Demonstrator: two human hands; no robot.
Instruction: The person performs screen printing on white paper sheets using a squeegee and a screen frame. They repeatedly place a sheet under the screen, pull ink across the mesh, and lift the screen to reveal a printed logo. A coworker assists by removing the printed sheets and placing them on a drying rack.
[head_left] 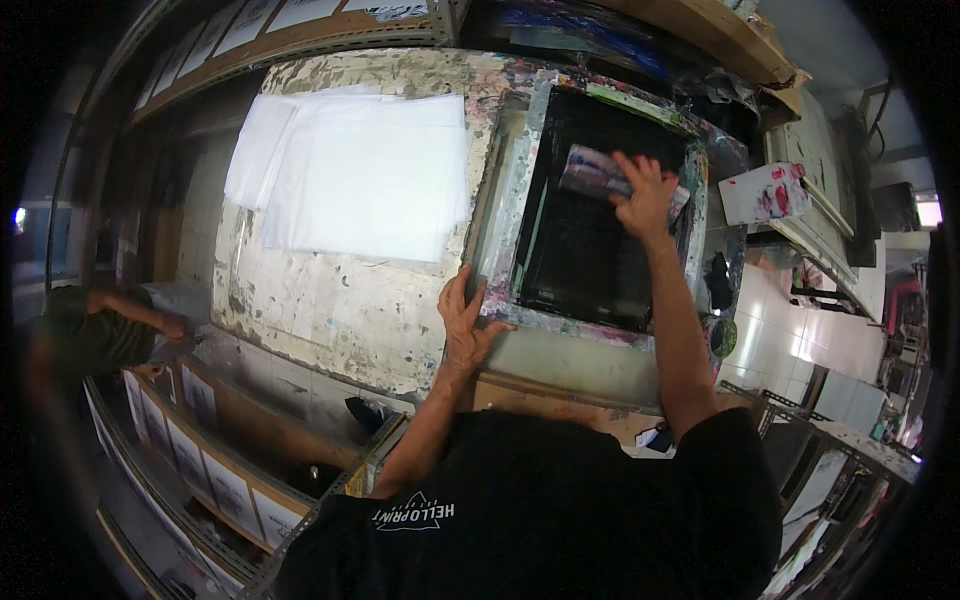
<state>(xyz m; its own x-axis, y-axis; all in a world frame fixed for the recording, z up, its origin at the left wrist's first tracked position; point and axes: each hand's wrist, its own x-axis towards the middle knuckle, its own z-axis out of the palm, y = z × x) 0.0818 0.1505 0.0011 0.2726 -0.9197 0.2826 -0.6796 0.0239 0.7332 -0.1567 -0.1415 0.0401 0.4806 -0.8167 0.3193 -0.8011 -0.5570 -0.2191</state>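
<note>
A screen-printing frame (532, 150) with paint-smeared edges and a dark mesh (590, 255) lies on the worktable. My right hand (646, 198) grips a paint-stained squeegee (590, 168) near the mesh's far part, its fingers over the top of the blade holder. The squeegee sits slanted across the mesh. At the frame's near left corner rests my left hand (465, 325), fingers stretched apart and thumb reaching along the near edge. What lies beneath the frame is hidden.
White sheets (365, 175) lie stacked on the stained table (300, 300) to the left. Shelving (290, 40) runs along the back. A paint-spotted card (765, 193) is at the right. Another person's arm (140, 312) shows at far left, beside low racks (210, 450).
</note>
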